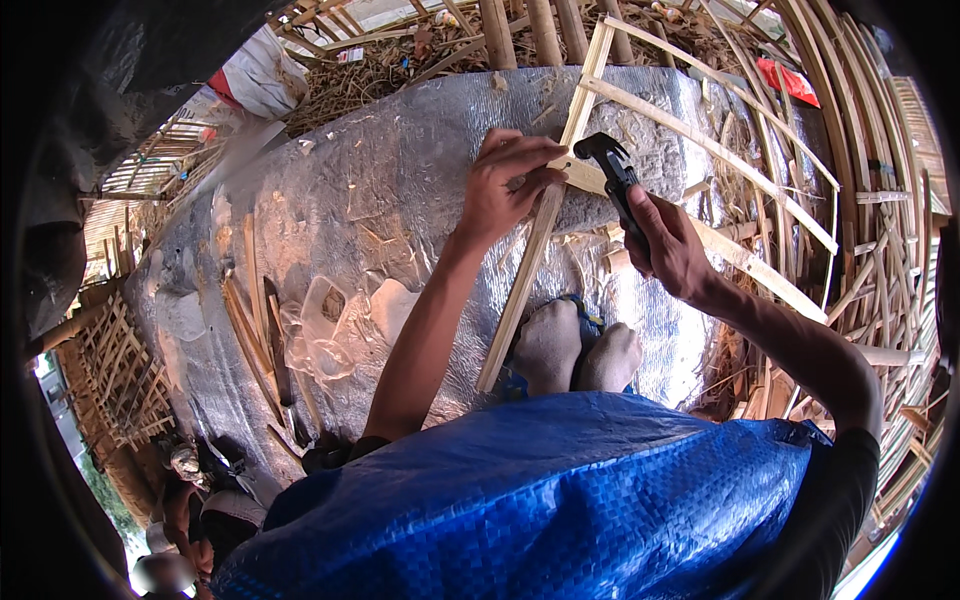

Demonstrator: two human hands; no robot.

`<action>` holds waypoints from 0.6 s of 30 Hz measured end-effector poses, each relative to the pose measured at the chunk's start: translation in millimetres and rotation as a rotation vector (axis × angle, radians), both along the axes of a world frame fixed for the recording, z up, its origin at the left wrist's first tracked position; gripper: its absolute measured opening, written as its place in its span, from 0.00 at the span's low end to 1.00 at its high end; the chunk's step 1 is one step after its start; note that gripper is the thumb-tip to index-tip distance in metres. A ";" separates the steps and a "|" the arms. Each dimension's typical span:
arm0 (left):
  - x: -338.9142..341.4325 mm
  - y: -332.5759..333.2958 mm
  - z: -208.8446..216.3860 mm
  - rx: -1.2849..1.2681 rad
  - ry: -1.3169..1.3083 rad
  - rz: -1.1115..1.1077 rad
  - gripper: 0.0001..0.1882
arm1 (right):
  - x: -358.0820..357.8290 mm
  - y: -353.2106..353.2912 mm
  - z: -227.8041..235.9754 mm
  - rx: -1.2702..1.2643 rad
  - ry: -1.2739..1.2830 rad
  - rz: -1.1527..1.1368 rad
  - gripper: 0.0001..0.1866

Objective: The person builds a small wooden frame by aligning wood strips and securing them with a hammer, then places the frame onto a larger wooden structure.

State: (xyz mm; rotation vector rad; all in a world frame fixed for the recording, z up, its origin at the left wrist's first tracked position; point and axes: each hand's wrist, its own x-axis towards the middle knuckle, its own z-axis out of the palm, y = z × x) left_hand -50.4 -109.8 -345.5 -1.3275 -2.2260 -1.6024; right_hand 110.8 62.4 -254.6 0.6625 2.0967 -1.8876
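A light wooden frame of thin strips [592, 75] lies across the silver sheet, its long strip running down toward my feet. Where a cross strip meets that long strip, my left hand [503, 188] has its thumb and forefinger pinched around a small nail [568, 166]. Something greyish shows within the curled fingers, too small to name. My right hand [668, 245] grips a black claw hammer [622, 183] by its handle. The hammer's head is raised just right of the nail and apart from it.
Silver foil sheeting [340, 190] covers the ground. Split bamboo strips [255, 310] and crumpled clear plastic [325, 325] lie at left. Bamboo poles [880, 130] stand along the right. Blue woven sheet [520, 490] covers my lap, beside my feet [550, 345]. Another person [185, 520] is at lower left.
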 end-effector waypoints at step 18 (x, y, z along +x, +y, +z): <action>-25.1 -7.7 -6.0 -0.162 -0.130 -0.230 0.18 | -1.2 -14.4 32.3 -0.024 0.084 -0.038 0.30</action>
